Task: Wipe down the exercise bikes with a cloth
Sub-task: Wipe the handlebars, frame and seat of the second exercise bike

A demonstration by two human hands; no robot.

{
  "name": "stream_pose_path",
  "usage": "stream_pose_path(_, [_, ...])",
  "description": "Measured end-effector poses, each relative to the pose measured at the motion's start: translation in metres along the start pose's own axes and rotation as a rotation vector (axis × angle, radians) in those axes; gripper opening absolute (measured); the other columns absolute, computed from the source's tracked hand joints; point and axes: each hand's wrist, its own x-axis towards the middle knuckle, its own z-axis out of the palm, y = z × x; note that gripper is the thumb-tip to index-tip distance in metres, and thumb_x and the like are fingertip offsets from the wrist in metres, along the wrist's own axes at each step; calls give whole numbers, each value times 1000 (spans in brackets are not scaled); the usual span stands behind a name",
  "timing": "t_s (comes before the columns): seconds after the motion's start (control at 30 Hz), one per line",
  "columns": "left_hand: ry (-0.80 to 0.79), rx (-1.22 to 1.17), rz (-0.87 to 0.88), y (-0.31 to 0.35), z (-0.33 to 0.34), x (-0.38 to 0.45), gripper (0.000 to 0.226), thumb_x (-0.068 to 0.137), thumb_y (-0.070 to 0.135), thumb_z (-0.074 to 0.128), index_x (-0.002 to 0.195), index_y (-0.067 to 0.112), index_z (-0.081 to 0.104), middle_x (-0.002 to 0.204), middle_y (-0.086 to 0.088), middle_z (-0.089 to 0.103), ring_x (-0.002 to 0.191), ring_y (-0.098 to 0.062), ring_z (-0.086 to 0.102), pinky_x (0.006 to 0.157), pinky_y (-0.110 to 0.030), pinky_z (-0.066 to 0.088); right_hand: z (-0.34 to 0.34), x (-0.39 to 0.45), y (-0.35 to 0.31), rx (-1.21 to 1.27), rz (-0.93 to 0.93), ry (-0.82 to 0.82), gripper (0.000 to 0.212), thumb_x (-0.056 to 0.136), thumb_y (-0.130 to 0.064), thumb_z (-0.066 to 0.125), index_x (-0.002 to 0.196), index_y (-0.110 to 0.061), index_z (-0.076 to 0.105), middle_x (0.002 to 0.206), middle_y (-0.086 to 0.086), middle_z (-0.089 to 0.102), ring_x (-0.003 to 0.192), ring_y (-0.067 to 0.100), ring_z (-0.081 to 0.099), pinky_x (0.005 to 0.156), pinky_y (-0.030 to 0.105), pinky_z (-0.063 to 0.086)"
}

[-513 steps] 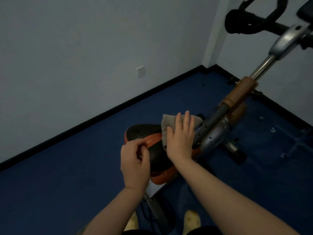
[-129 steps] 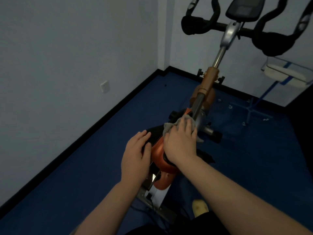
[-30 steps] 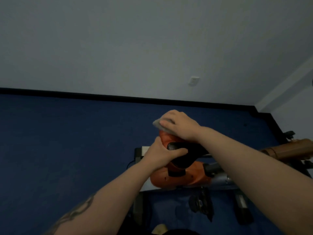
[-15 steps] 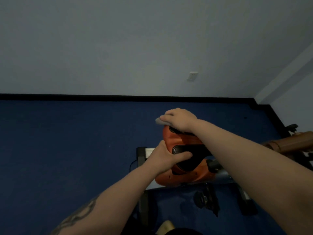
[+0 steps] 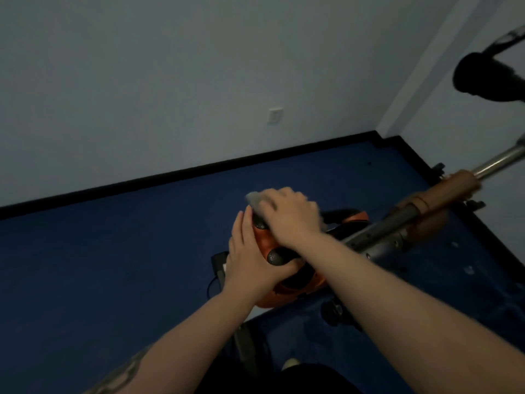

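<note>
I see the grey cloth on the far end of the orange-and-black saddle of the exercise bike, only its motion-blurred far edge showing beyond the fingers. My right hand lies on top of the cloth, fingers bent down over it and pressing it to the saddle; that grip holds the cloth. My left hand cups the saddle's near left side, fingers curled round its edge, thumb touching the black pad. The saddle sits low in mid-frame, and the grey frame tube runs from it up to the right into a brown sleeve and a chrome post. A black handlebar end hangs at the upper right edge. Left of the saddle the blue floor lies open as far as the black skirting under the pale wall, which carries a white socket plate. To the right the floor narrows toward the corner. A dark cable loops on the floor just beside the bike's base.
</note>
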Motion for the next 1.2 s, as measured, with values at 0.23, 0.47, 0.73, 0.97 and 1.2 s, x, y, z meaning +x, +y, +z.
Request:
stream_pose_path(0.23, [56, 65, 55, -2, -7, -1, 126, 49, 80, 64, 150, 34, 4, 153, 10, 17, 140, -14, 18, 116, -44, 24, -39, 25, 40, 120, 147, -379, 52, 95, -62, 28, 120, -29, 60, 135, 2, 55, 121, 27, 51, 94, 41, 40])
stream_pose_path(0.47, [24, -13, 193, -13, -41, 14, 73, 64, 65, 67, 129, 39, 44, 120, 22, 51, 112, 4, 47, 100, -33, 42, -2, 7, -18, 30, -87, -51, 42, 96, -54, 28, 125, -36, 53, 130, -2, 53, 118, 24, 49, 91, 44, 34])
stream_pose_path(0.73, [-40, 29, 303, 0, -62, 66, 13, 92, 21, 56, 97, 29, 64, 99, 13, 62, 97, -2, 55, 89, -32, 46, -25, 12, 30, -77, 160, -166, 49, 96, -55, 25, 111, -27, 62, 118, 4, 63, 107, 28, 57, 81, 40, 36])
stream_pose_path(0.97, [-212, 305, 487, 36, -32, 96, 18, 95, 28, 49, 97, 24, 67, 99, 9, 58, 96, -12, 49, 83, -34, 42, -6, -41, 59, 23, 237, 287, 37, 98, -51, 32, 106, -29, 60, 109, -9, 57, 113, 14, 47, 105, 36, 23])
stream_pose_path(1.2, [-276, 478, 552, 49, -6, 110, 19, 94, 29, 44, 90, 20, 60, 90, 6, 55, 88, -13, 49, 68, -33, 45, 8, -28, 49, 307, 726, 434, 45, 96, -41, 44, 138, -24, 46, 152, 11, 25, 143, 28, 15, 114, 44, 21])
